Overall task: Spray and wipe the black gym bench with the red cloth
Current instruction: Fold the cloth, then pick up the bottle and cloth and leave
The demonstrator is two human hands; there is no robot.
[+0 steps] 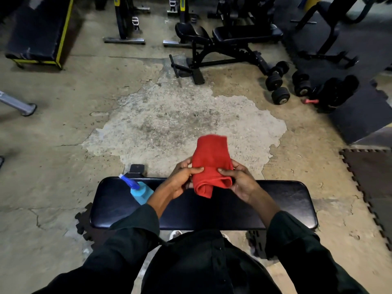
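holding the cloth above the bench, both hands grip it from either side in the head view. the left hand pinches the cloth's left edge, thumb on top, fingers closed behind. the right hand clamps the right edge the same way. the cloth is folded, its upper part standing up past the bench's far edge. a blue bottle stands on the bench near its far left corner, just beside the left forearm. dumbbells lie on the floor well beyond.
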